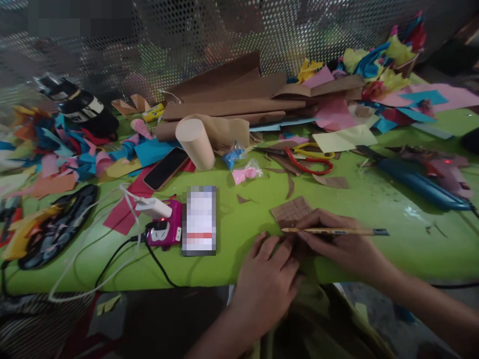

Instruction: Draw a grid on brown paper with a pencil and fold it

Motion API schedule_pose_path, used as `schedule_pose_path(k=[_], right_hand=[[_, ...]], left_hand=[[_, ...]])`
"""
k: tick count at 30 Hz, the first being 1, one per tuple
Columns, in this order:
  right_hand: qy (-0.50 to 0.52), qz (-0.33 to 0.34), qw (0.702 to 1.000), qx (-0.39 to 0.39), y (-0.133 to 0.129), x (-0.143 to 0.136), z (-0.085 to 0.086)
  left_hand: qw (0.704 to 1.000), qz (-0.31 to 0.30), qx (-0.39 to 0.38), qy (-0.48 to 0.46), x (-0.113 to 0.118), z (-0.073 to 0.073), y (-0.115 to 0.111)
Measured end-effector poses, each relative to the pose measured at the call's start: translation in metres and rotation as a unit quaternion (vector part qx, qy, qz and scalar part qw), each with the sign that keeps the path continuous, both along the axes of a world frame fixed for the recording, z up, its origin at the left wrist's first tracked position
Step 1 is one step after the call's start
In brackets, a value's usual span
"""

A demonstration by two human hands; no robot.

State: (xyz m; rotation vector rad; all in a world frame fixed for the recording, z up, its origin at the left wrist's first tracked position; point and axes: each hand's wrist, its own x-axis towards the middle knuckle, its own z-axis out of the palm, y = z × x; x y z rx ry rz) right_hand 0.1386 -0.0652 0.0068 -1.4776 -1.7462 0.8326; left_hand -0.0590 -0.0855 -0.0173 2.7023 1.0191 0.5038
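My right hand (333, 239) grips a wooden pencil (337, 231), held almost level with its tip pointing left. Under that tip is a small brown piece of paper or card (290, 212), marked with a grid of lines. My left hand (271, 271) rests on the green table edge just below the piece, palm down, its fingers slightly bent and apart. The fingertips of both hands come close together at the piece's lower edge, partly hiding it. Whether my left fingers press on it is hard to see.
Scissors with red and yellow handles (309, 159) lie beyond the piece. A blue tool (422, 182) and a pink glue gun (445, 172) lie right. Left are a lit phone (199, 219), a magenta socket adapter (164, 227) with cables, and a pale cylinder (196, 144). Paper scraps line the back.
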Motion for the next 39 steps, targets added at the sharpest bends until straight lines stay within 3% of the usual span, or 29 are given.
schedule_pose_path(k=[9,21,27,32,39], right_hand=[[-0.054,-0.07,0.996,0.022,-0.002,0.021,-0.007],[-0.03,-0.175,0.983,0.055,-0.003,0.043,-0.007],[0.01,-0.148,0.988,0.039,-0.01,0.034,0.002],[0.069,-0.053,0.996,-0.031,-0.015,0.012,0.001],[0.054,-0.011,0.997,-0.045,-0.011,0.001,0.0]], left_hand=[[1.0,0.006,-0.006,0.009,0.0,0.003,0.0],[1.0,0.013,-0.008,-0.01,-0.001,0.001,-0.001],[1.0,0.013,0.007,-0.003,0.0,0.002,-0.001],[0.999,-0.013,0.03,0.005,0.0,-0.003,-0.002],[0.999,-0.011,0.033,-0.014,-0.001,-0.003,-0.004]])
